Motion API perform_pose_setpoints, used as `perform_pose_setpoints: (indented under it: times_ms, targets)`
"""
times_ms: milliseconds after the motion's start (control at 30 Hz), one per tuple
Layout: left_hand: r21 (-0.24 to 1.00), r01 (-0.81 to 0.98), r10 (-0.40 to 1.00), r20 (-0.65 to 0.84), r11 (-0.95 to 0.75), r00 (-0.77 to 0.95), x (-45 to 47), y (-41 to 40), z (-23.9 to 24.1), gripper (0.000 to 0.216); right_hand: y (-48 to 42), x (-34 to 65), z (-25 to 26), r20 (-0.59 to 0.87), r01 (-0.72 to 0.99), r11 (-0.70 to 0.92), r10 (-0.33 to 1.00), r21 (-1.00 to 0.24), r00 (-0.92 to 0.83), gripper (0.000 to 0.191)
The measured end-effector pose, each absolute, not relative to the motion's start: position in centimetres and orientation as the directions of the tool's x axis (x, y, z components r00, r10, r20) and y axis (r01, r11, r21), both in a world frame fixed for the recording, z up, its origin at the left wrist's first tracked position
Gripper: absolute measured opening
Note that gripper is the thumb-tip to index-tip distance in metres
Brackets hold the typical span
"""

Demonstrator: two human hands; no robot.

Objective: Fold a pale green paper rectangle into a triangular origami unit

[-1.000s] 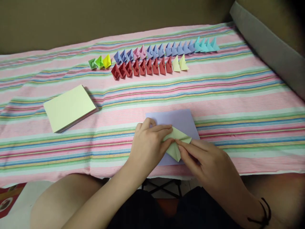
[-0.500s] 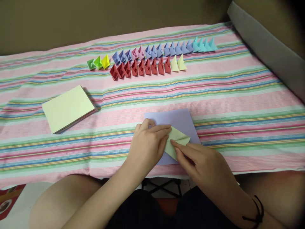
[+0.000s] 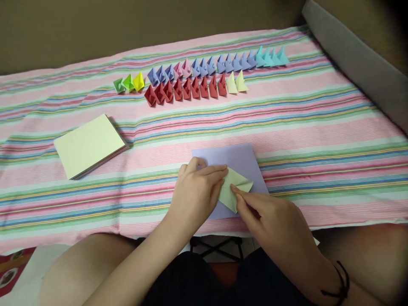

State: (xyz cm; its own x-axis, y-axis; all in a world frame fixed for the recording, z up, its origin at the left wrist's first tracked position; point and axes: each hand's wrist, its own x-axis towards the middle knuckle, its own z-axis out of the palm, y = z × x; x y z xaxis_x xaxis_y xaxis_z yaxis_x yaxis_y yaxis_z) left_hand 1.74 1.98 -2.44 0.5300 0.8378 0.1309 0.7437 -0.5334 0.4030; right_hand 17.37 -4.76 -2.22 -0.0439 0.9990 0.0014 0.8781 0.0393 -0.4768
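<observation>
A pale yellow-green folded paper (image 3: 234,187) lies on a lavender square sheet (image 3: 237,155) near the front edge of the cloth. It has a creased, pointed shape, and its left part is hidden under my fingers. My left hand (image 3: 199,185) presses on that left side, its fingers bent and close together, holding the paper down. From the lower right, my right hand (image 3: 270,212) touches the paper's middle with thumb and index finger pinched at a flap.
Small folded paper boats stand in rows at the back: red ones (image 3: 186,89), lavender ones (image 3: 236,63), turquoise ones (image 3: 270,57), pale yellow ones (image 3: 236,82) and green ones (image 3: 124,84). A stack of paper (image 3: 91,146) lies at the left on the striped cloth (image 3: 153,161). A grey cushion edge (image 3: 350,59) borders the right.
My right fingertips have slid slightly to the right over the folded paper. My left hand keeps its place on it. The whole view has shifted a little.
</observation>
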Motion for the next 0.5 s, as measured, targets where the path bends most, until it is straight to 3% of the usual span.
perform_pose_setpoints:
  times_ms: [500]
  targets:
    - [0.4, 0.743, 0.836, 0.133, -0.537, 0.532, 1.7, 1.98, -2.47, 0.025, -5.04, 17.97, -1.79, 0.143, 0.953, 0.062, 0.99, -0.296, -0.02, 0.038]
